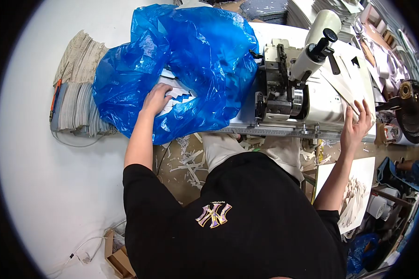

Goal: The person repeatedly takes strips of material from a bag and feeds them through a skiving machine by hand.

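A large blue plastic bag [209,51] lies on the table with its mouth open, showing white cut pieces [176,90] inside. My left hand [158,98] reaches into the opening, its fingers bent over the white pieces; whether it grips one is hard to make out. On the right, my right hand [357,124] rests at the front edge of the machine table with its fingers spread, beside pale strips [340,81]. Between the hands stands a sewing machine [284,83] with a metal head and a cream-coloured arm.
Stacks of grey and beige sheets [77,104] stand left of the bag, with an orange cutter [55,97] against them. A black fan [409,111] is at the far right. Scraps [188,160] litter the floor. A cardboard box [118,255] sits at lower left.
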A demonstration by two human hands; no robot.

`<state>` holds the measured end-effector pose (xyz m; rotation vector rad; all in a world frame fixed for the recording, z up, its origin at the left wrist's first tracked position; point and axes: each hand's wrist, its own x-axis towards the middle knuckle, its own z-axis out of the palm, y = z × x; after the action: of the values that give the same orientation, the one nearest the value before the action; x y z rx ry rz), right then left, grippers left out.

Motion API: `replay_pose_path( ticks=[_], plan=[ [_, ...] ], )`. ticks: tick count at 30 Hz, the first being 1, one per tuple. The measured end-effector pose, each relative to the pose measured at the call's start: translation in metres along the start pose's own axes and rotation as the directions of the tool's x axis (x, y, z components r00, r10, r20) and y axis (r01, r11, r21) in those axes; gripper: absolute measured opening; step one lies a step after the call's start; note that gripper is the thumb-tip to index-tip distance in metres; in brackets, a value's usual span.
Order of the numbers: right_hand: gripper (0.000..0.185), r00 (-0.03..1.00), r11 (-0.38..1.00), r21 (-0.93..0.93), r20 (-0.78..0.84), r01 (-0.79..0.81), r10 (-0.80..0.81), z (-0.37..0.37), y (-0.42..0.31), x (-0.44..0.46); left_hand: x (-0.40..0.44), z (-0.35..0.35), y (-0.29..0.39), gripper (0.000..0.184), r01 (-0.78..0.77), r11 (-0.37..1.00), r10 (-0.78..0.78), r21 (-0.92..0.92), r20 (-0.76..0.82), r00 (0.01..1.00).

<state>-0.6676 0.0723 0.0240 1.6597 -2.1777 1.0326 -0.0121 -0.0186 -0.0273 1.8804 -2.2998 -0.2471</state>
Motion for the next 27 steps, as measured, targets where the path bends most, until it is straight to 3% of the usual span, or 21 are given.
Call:
replay_pose_path(
  ticks=[4, 8, 10, 12, 13, 15, 17, 18, 20, 27],
  plan=[
    [0.038, 1.000, 1.000, 0.007, 0.012, 0.016, -0.016, 0.002, -0.001, -0.003, 0.000, -0.010, 0.014, 0.022, 0.063, 0.989, -0.074, 0.131, 0.077, 0.994],
    [0.035, 1.000, 0.996, 0.091, 0.020, 0.009, -0.011, 0.007, -0.011, -0.003, 0.004, -0.018, 0.013, 0.019, -0.024, 0.991, 0.025, 0.135, -0.003, 1.000],
    [0.032, 0.999, 0.983, 0.184, 0.031, -0.021, 0.016, 0.003, -0.013, -0.005, 0.007, -0.013, 0.021, 0.020, -0.075, 0.990, 0.031, -0.123, -0.330, 0.943],
    [0.032, 0.999, 0.982, 0.189, 0.051, -0.008, -0.002, -0.003, -0.032, -0.007, 0.008, -0.023, 0.055, 0.022, -0.106, 0.934, -0.021, -0.341, -0.349, 0.937],
    [0.032, 0.998, 0.982, 0.187, 0.052, 0.010, -0.021, -0.003, -0.039, -0.008, 0.012, -0.024, 0.080, 0.022, -0.133, 0.921, 0.002, -0.367, -0.336, 0.942],
    [0.032, 0.998, 0.985, 0.168, 0.049, 0.028, -0.037, 0.001, -0.051, -0.011, 0.016, -0.027, 0.135, 0.024, -0.322, 0.764, 0.141, -0.559, -0.342, 0.929],
    [0.033, 0.993, 0.952, 0.301, 0.079, 0.058, -0.086, 0.007, -0.064, -0.012, 0.018, -0.038, 0.197, 0.027, -0.370, 0.786, 0.240, -0.495, -0.307, 0.921],
    [0.033, 0.994, 0.954, 0.295, 0.075, 0.059, -0.084, 0.008, -0.069, -0.013, 0.019, -0.038, 0.223, 0.029, -0.408, 0.812, 0.323, -0.416, -0.261, 0.910],
    [0.032, 0.982, 0.949, 0.303, 0.131, 0.092, -0.137, 0.011, -0.078, -0.015, 0.025, -0.026, 0.258, 0.036, -0.424, 0.789, 0.343, -0.444, -0.255, 0.904],
    [0.032, 0.961, 0.929, 0.358, 0.213, 0.092, -0.177, 0.024, -0.085, -0.023, 0.045, -0.009, 0.303, 0.035, -0.459, 0.789, 0.407, -0.408, -0.212, 0.889]
  ],
)
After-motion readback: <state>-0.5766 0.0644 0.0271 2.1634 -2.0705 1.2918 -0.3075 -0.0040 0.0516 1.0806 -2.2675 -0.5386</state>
